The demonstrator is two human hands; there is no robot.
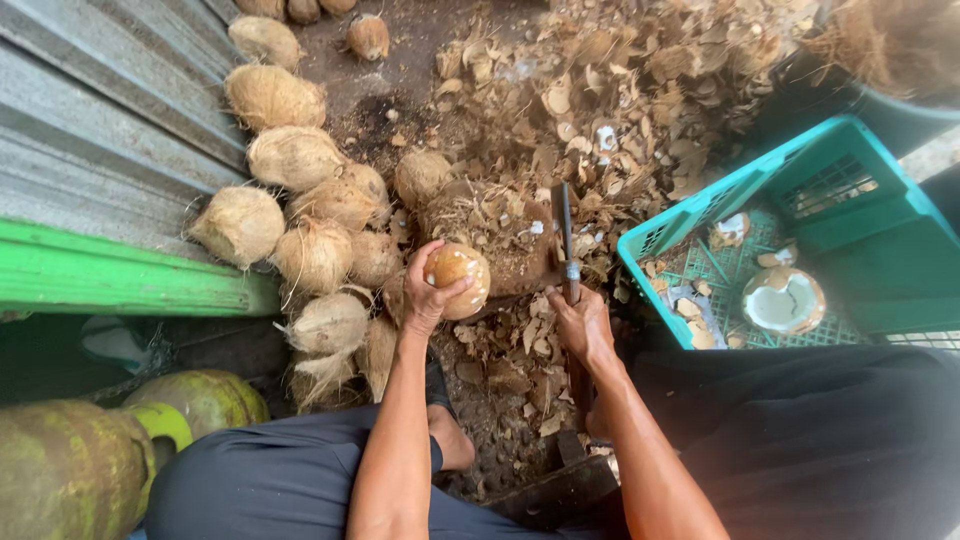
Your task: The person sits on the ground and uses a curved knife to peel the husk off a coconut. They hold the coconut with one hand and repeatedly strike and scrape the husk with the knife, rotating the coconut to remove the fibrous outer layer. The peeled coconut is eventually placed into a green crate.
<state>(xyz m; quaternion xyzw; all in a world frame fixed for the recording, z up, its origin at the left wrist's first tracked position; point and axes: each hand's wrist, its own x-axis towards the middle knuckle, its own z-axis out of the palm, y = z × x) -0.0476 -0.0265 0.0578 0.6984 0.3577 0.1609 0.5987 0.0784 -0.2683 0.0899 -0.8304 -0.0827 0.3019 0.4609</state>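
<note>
A partly husked coconut (457, 280) is held in the left hand (425, 295) over the chopping block (500, 240), while the cleaver (565, 240) is clasped by the right hand (583, 325), blade resting beside it.

A grey corrugated metal wall (90, 110) with a green painted ledge (120, 275) fills the left of the frame above a dark dirt floor (400, 70) in daylight.

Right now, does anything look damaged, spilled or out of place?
Broken shell chips and husk scraps litter the ground. A cracked coconout half lies in the teal crate. Left hand holds a coconut; right hand grips a cleaver.
</note>
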